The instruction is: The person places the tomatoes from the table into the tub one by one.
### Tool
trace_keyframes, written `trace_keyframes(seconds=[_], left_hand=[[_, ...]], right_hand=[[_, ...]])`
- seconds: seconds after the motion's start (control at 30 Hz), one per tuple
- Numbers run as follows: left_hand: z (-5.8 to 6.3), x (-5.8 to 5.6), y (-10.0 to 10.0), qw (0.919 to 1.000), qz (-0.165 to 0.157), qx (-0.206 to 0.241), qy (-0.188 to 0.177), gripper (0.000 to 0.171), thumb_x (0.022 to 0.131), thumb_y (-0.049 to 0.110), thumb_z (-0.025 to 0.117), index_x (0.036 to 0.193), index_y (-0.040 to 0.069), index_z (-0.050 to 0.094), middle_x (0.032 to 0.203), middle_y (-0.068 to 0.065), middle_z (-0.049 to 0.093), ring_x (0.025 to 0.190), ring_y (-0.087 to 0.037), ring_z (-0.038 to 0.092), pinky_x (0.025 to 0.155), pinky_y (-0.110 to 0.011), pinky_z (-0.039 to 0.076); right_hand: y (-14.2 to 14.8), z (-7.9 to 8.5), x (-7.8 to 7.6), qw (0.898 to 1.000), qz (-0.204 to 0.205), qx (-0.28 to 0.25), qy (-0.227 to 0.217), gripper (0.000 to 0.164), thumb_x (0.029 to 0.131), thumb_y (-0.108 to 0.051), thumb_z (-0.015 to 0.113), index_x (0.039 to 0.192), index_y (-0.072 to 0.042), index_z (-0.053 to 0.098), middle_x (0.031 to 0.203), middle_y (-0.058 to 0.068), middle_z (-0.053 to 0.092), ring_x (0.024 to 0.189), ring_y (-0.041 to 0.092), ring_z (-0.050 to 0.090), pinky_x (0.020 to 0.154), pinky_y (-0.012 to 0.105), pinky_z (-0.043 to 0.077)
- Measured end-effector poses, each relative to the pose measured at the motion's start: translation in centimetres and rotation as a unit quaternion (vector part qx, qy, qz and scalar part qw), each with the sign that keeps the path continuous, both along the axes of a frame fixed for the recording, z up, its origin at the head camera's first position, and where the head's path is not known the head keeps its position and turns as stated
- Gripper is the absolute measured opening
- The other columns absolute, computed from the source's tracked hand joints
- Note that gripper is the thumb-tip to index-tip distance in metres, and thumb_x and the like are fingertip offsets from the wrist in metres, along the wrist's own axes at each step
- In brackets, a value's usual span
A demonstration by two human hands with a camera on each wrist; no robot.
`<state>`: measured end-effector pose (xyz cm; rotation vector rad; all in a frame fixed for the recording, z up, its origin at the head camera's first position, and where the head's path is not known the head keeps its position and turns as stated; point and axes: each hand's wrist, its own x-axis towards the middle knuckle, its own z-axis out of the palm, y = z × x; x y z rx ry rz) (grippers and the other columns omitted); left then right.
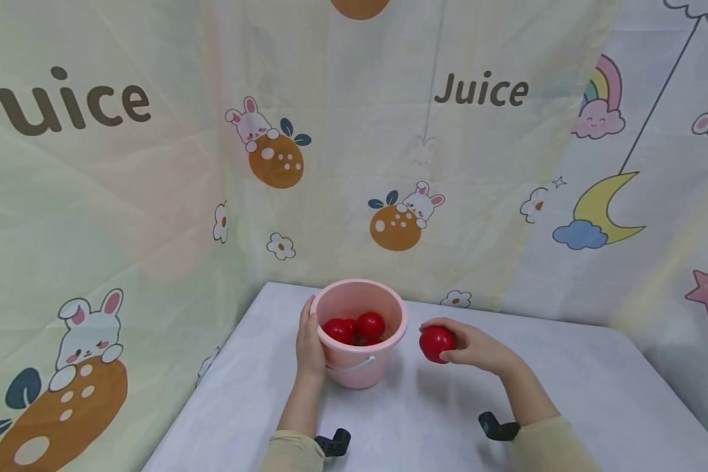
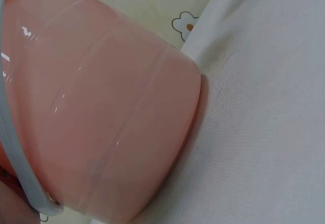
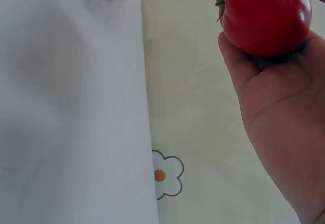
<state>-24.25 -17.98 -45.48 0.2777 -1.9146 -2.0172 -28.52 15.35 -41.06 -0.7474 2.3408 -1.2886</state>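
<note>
Two hands work on a pale surface (image 1: pixel 566 393) hemmed in by a printed curtain (image 1: pixel 153 196) at the back and along the left side. The back edge of the surface runs just behind the pink bucket (image 1: pixel 360 347), and the left edge slants close past the left hand (image 1: pixel 309 344), so little room lies on those two sides. To the right and toward the person the surface stretches wide and bare.

Left hand rests flat against the bucket's left wall, fingers straight and pointing up toward the rim, thumb side near the white handle (image 1: pixel 351 366) that hangs down the front. Inside the bucket lie at least two red tomatoes (image 1: pixel 356 328), touching one another.

Right hand (image 1: pixel 474 347) grips a single red tomato (image 1: pixel 436 343), fingers curled over its top and far side, thumb beneath. That tomato is just right of the bucket, apart from its wall, at about rim height; whether it touches the surface cannot be told.
</note>
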Motion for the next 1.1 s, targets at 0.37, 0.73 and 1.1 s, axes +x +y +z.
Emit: trace_keyframes(seconds=[0.37, 0.73, 1.1], left_hand=[[-0.2, 0.0, -0.1, 1.0, 0.002, 0.002, -0.001, 0.047, 0.1, 0.045, 0.047, 0.145, 0.051, 0.034, 0.149, 0.017, 0.042, 0.141, -0.019, 0.037, 0.105, -0.056, 0.046], [-0.5, -0.3, -0.1, 1.0, 0.004, 0.006, -0.001, 0.046, 0.1, 0.047, 0.045, 0.145, 0.051, 0.034, 0.149, 0.018, 0.042, 0.141, -0.018, 0.037, 0.108, -0.058, 0.043], [-0.2, -0.1, 0.0, 1.0, 0.005, 0.002, 0.0, 0.046, 0.101, 0.047, 0.044, 0.146, 0.051, 0.033, 0.15, 0.017, 0.042, 0.141, -0.019, 0.038, 0.107, -0.059, 0.043]], right_hand=[[-0.5, 2.8, -0.9, 1.0, 0.011, -0.011, 0.026, 0.075, 0.074, -0.026, 0.084, 0.139, -0.027, 0.048, 0.138, 0.01, 0.049, 0.127, 0.038, 0.044, 0.084, 0.044, 0.059], [-2.4, 6.1, -2.1, 0.998, 0.031, -0.003, 0.059, 0.078, 0.072, -0.027, 0.086, 0.14, -0.029, 0.048, 0.14, 0.007, 0.049, 0.129, 0.038, 0.043, 0.084, 0.04, 0.059], [-5.2, 8.1, -3.0, 0.996, 0.062, -0.005, 0.065, 0.07, 0.075, -0.028, 0.084, 0.136, -0.032, 0.052, 0.137, 0.003, 0.052, 0.127, 0.034, 0.047, 0.084, 0.04, 0.059]])
